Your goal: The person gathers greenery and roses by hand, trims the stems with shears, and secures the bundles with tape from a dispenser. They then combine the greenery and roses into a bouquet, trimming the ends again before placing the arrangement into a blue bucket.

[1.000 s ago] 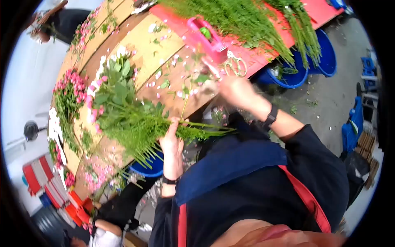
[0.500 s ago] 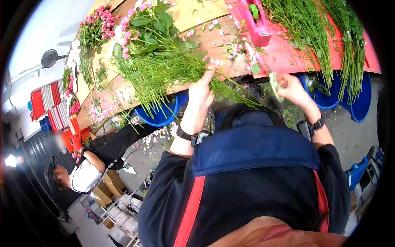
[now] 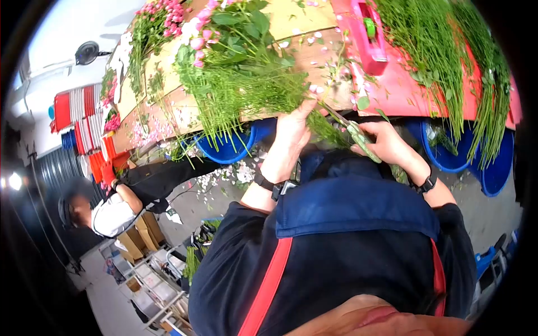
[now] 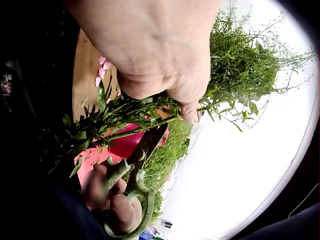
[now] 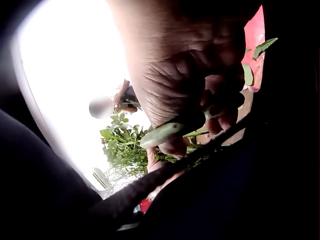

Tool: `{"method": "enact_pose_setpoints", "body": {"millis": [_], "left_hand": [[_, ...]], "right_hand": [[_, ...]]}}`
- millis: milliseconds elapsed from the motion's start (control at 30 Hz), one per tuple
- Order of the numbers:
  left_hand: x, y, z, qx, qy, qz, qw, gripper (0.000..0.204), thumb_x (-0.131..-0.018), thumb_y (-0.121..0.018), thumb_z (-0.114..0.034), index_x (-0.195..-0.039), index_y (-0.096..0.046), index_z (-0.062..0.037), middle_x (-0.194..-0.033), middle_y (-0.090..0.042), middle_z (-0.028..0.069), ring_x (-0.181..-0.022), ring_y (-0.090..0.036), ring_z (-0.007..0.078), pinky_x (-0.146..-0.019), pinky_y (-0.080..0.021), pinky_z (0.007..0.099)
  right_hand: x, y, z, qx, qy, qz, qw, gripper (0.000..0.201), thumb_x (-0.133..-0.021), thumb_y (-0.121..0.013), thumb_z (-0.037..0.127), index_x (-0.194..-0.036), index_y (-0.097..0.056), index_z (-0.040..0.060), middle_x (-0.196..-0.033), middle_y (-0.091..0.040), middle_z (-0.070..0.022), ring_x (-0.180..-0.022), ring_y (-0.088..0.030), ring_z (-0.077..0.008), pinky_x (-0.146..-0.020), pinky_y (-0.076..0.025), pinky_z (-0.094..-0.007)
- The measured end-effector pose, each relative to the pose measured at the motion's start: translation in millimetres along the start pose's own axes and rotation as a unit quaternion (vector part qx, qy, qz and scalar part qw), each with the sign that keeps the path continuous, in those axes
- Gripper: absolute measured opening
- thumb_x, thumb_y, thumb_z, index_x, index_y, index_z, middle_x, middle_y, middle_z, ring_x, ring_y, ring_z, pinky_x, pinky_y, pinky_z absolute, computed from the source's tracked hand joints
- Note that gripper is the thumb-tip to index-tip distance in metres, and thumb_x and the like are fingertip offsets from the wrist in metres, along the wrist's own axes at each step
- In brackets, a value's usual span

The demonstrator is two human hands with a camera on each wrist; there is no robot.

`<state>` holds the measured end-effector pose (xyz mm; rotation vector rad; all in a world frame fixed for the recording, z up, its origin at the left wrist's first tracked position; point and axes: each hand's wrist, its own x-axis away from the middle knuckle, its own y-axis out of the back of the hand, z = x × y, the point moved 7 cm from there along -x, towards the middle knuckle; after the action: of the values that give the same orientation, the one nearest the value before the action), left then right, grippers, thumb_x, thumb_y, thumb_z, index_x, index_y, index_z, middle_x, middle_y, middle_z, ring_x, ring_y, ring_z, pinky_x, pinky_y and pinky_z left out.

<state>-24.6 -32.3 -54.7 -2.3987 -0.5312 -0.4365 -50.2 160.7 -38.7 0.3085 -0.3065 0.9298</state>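
My left hand grips a bunch of leafy green stems and pink roses near the table's front edge. The blooms point to the far left, and the stem ends stick out on the right of the fist. My right hand holds scissors with pale green handles, its fingers through the loops. In the left wrist view the dark scissor blades overlap the stems just below the left hand. The right wrist view shows one handle loop around the thumb.
A pink tape dispenser stands on the red table covering. Long green stems lie at the right, overhanging blue buckets. Another blue bucket is below the left edge. A person in red gloves is at far left.
The right hand has moved from beside the tape dispenser to the stems, bringing the scissors with it. Their blades now overlap the stems by the left hand, which keeps its grip.
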Motion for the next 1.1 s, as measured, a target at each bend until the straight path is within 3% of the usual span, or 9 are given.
{"method": "enact_pose_setpoints", "body": {"millis": [133,167,267,333,467,667,800,933,1100], "left_hand": [[4.7,10.0,-4.7,-0.016,-0.028,-0.023,0.999,0.038,-0.082,-0.07,-0.014,-0.116,-0.056,-0.0034,-0.094,-0.062,0.0071,-0.076,-0.061,0.0224,-0.071,-0.053,0.0365],[4.6,13.7,-5.5,0.001,-0.023,-0.004,1.0,0.039,-0.082,-0.07,-0.014,-0.116,-0.056,-0.0038,-0.095,-0.062,0.0062,-0.079,-0.061,0.02,-0.071,-0.053,0.036],[11.7,12.3,-15.7,0.036,-0.04,-0.04,0.998,0.027,-0.079,-0.071,-0.007,-0.102,-0.057,-0.0042,-0.089,-0.059,0.0044,-0.074,-0.06,0.018,-0.064,-0.053,0.0309],[14.7,13.9,-21.7,0.034,-0.048,-0.043,0.997,0.027,-0.079,-0.073,-0.01,-0.101,-0.058,-0.0041,-0.088,-0.061,0.0043,-0.076,-0.061,0.0176,-0.063,-0.052,0.0289],[13.9,28.8,-17.8,0.022,-0.055,-0.011,0.998,0.026,-0.08,-0.073,-0.012,-0.1,-0.059,-0.0043,-0.09,-0.064,0.0045,-0.081,-0.062,0.0164,-0.064,-0.051,0.0281],[27.4,21.1,-37.2,0.008,-0.114,-0.008,0.993,0.022,-0.08,-0.072,-0.009,-0.099,-0.061,-0.0064,-0.09,-0.064,0.0014,-0.079,-0.06,0.0133,-0.065,-0.049,0.0266],[30.6,26.6,-42.1,0.02,-0.144,0.004,0.989,0.027,-0.081,-0.071,-0.008,-0.105,-0.061,-0.0061,-0.097,-0.065,0.0029,-0.084,-0.062,0.0155,-0.07,-0.049,0.0293],[29.6,39.0,-31.1,0.041,-0.101,0.001,0.994,0.028,-0.081,-0.07,-0.009,-0.106,-0.062,0.0024,-0.1,-0.067,0.0087,-0.088,-0.063,0.0193,-0.078,-0.05,0.0323],[33.2,42.0,-32.2,0.014,-0.085,-0.011,0.996,0.025,-0.083,-0.069,-0.008,-0.103,-0.064,0.0062,-0.102,-0.066,0.0121,-0.091,-0.064,0.0203,-0.081,-0.051,0.0341]], "right_hand": [[-2.8,-3.4,16.9,0.082,0.012,-0.013,0.996,0.027,-0.076,-0.075,0.015,-0.096,-0.066,0.0004,-0.064,-0.057,-0.002,-0.062,-0.048,-0.0056,-0.057,-0.043,-0.0266],[-3.3,-6.7,9.4,0.051,-0.063,0.004,0.997,0.026,-0.076,-0.074,0.015,-0.096,-0.066,0.0007,-0.063,-0.056,-0.0022,-0.06,-0.047,-0.0054,-0.055,-0.042,-0.0264],[-6.9,-6.1,18.6,0.046,-0.012,-0.038,0.998,0.026,-0.075,-0.074,0.017,-0.093,-0.066,0.0007,-0.065,-0.057,-0.0059,-0.059,-0.051,-0.0088,-0.055,-0.042,-0.0274],[-13.0,5.3,43.1,0.165,0.063,-0.119,0.977,0.032,-0.069,-0.073,0.018,-0.093,-0.062,0.0001,-0.072,-0.06,-0.0152,-0.065,-0.059,-0.0296,-0.06,-0.046,-0.0344],[-31.1,11.0,127.9,0.323,0.31,-0.179,0.876,0.046,-0.062,-0.07,0.018,-0.103,-0.057,-0.0007,-0.073,-0.057,-0.0124,-0.063,-0.058,-0.0284,-0.06,-0.045,-0.0376],[-60.3,-5.7,165.5,0.297,0.232,-0.104,0.92,0.04,-0.065,-0.069,0.021,-0.097,-0.06,-0.0023,-0.071,-0.057,-0.0132,-0.065,-0.059,-0.0309,-0.061,-0.047,-0.0376],[-66.9,-8.5,160.8,0.255,0.229,-0.129,0.93,0.038,-0.067,-0.07,0.02,-0.097,-0.063,-0.0026,-0.078,-0.062,-0.0171,-0.073,-0.063,-0.031,-0.066,-0.049,-0.0363],[-74.8,-14.4,162.0,0.223,0.14,-0.088,0.961,0.037,-0.071,-0.07,0.021,-0.097,-0.063,-0.0033,-0.077,-0.062,-0.0179,-0.068,-0.062,-0.0261,-0.066,-0.049,-0.0331],[-75.6,-17.8,177.6,0.271,0.145,-0.087,0.947,0.035,-0.072,-0.069,0.023,-0.096,-0.063,-0.003,-0.075,-0.061,-0.0175,-0.066,-0.062,-0.0244,-0.064,-0.048,-0.0326]]}}
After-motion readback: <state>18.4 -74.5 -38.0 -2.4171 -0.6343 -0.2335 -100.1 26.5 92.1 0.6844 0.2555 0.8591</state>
